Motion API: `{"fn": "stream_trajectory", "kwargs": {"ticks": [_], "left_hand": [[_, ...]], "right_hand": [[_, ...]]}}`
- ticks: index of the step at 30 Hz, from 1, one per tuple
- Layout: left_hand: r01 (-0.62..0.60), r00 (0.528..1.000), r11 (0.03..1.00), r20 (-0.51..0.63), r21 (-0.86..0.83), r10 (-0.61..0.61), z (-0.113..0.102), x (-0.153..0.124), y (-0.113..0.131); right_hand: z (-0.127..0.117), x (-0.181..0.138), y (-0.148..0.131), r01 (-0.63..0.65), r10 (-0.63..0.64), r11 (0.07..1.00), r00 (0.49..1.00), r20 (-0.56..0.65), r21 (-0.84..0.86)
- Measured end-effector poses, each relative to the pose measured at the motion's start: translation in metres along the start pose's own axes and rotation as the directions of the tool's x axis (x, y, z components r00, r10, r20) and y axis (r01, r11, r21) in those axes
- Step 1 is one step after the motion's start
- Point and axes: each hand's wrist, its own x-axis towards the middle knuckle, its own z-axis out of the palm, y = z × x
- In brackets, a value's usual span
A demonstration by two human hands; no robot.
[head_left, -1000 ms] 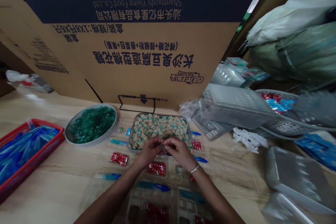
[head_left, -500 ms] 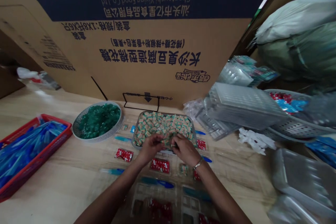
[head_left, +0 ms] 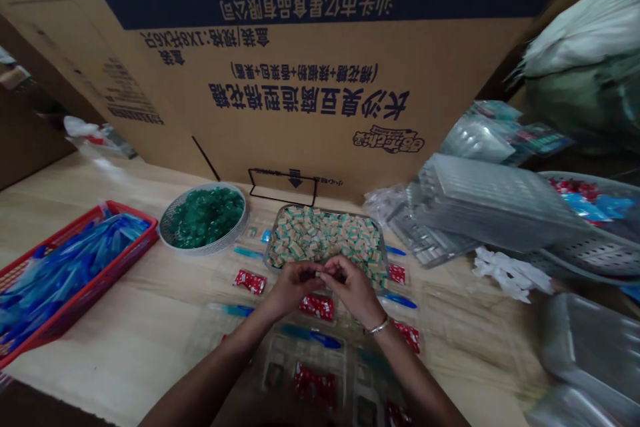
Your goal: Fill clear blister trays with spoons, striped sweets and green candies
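Now, lower centre: left hand (head_left: 291, 291), right hand (head_left: 354, 291) pinched closed by the tray (head_left: 385, 247), contents unclear; light pressure should suit.

- 12 o'clock: brown cardboard carton (head_left: 305, 140), printed upside down in dark Chinese lettering, with a dark-blue band across its face.
- 2 o'clock: white woven sack (head_left: 585, 30), lying above a dull green sack (head_left: 590, 103).
- 3 o'clock: grey perforated basket (head_left: 607, 250), holding red and blue packets (head_left: 595, 205).
- 4 o'clock: crumpled white material (head_left: 513, 273), on the pale wooden table (head_left: 140, 320).
- 8 o'clock: red basket (head_left: 113, 268), filled with blue items (head_left: 100, 247).
- 9 o'clock: round white basket (head_left: 227, 236), heaped with glossy green pieces (head_left: 205, 217), just beside the red basket.
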Motion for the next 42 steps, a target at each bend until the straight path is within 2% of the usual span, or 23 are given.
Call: {"fn": "stream_trajectory", "kwargs": {"ticks": [5, 7, 9, 11, 13, 15, 16, 19, 21, 25, 28, 31, 33, 38, 42], "left_hand": [[-0.016, 0.996, 1.0, -0.093, 0.026, 0.019, -0.003, -0.044, 0.0], [0.006, 0.994, 0.999, -0.111, 0.046, -0.001, -0.015, -0.072, 0.001], [0.052, 0.981, 0.99, -0.194, 0.133, -0.026, -0.037, -0.105, 0.003], [0.132, 0.929, 0.946, -0.369, 0.297, -0.014, -0.067, -0.138, 0.007], [0.261, 0.845, 0.858, -0.535, 0.442, 0.019, -0.097, -0.165, 0.009], [0.323, 0.803, 0.803, -0.594, 0.501, 0.048, -0.118, -0.18, 0.01], [0.333, 0.797, 0.785, -0.6, 0.523, 0.061, -0.123, -0.184, 0.009], [0.324, 0.808, 0.746, -0.58, 0.582, 0.102, -0.122, -0.184, 0.003], [0.327, 0.815, 0.67, -0.558, 0.667, 0.158, -0.115, -0.182, -0.003], [0.33, 0.832, 0.334, -0.439, 0.883, 0.339, -0.111, -0.183, -0.014], [0.286, 0.845, 0.197, -0.344, 0.938, 0.41, -0.118, -0.183, -0.019], [0.253, 0.839, 0.16, -0.299, 0.954, 0.454, -0.123, -0.181, -0.022], [0.236, 0.838, 0.147, -0.277, 0.961, 0.469, -0.125, -0.181, -0.023], [0.18, 0.846, 0.118, -0.215, 0.977, 0.489, -0.127, -0.18, -0.023], [0.138, 0.826, 0.145, -0.195, 0.98, 0.529, -0.127, -0.182, -0.02]], "right_hand": [[0.022, -0.024, -0.018, -0.027, 0.023, 0.999, 0.992, 0.125, 0.025], [0.03, -0.038, -0.023, -0.032, 0.029, 0.999, 0.979, 0.201, 0.01], [0.034, -0.049, -0.024, -0.025, 0.027, 1.0, 0.959, 0.283, -0.012], [0.033, -0.055, -0.02, -0.022, 0.033, 0.999, 0.947, 0.32, -0.037], [0.03, -0.056, -0.014, -0.037, 0.051, 0.998, 0.953, 0.298, -0.053], [0.026, -0.054, -0.01, -0.052, 0.065, 0.997, 0.964, 0.257, -0.057], [0.025, -0.052, -0.01, -0.054, 0.066, 0.997, 0.969, 0.239, -0.057], [0.022, -0.05, -0.014, -0.035, 0.049, 0.997, 0.975, 0.216, -0.071], [0.019, -0.051, -0.016, -0.021, 0.04, 0.996, 0.975, 0.218, -0.091], [0.004, -0.051, -0.009, -0.02, 0.043, 0.988, 0.989, 0.144, -0.155], [-0.012, -0.044, 0.004, -0.019, 0.028, 0.974, 0.999, 0.034, -0.225], [-0.021, -0.031, 0.012, 0.011, -0.014, 0.941, 1.0, -0.007, -0.339], [-0.019, -0.019, 0.011, 0.035, -0.037, 0.912, 0.999, 0.004, -0.409], [0.008, 0.018, 0.002, 0.074, -0.07, 0.865, 0.997, 0.027, -0.496], [0.026, 0.04, 0.002, 0.032, -0.035, 0.836, 0.999, 0.004, -0.547]]}}
